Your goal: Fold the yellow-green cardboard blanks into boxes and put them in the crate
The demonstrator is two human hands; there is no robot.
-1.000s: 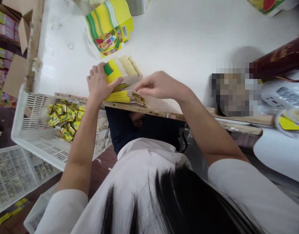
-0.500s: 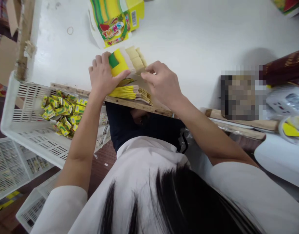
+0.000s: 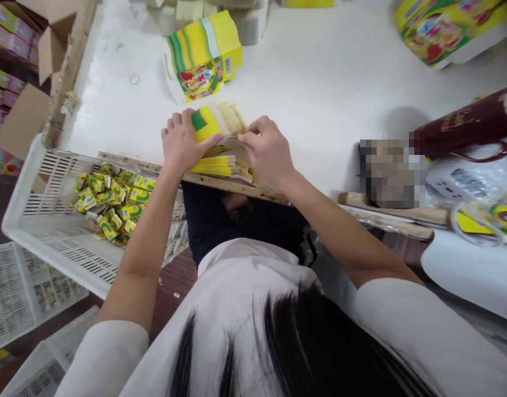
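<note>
My left hand [image 3: 181, 139] is closed around a yellow and green carton [image 3: 204, 124] lying on the table, its thumb along the near side. Cream-coloured packets [image 3: 231, 117] show at the carton's right end. My right hand [image 3: 270, 151] is pinched at that end, fingertips by the packets; what lies between them is too small to make out. Just below, a stack of flat yellow cartons [image 3: 214, 165] rests along the table's near edge. Beyond my left hand stands a larger yellow and green display box [image 3: 199, 55] printed "TWINS".
A white plastic crate [image 3: 26, 220] with many small yellow boxes [image 3: 113, 196] stands at the left, below the table [image 3: 319, 71]. To the right are a dark red mug [image 3: 464, 124], a blurred-out object [image 3: 389, 173] and another printed box [image 3: 443, 33]. Wooden strips edge the table.
The view has tilted up, showing more of the table's far side. My right fingertips have come closer to the packets' end. My left hand keeps its hold on the carton.
</note>
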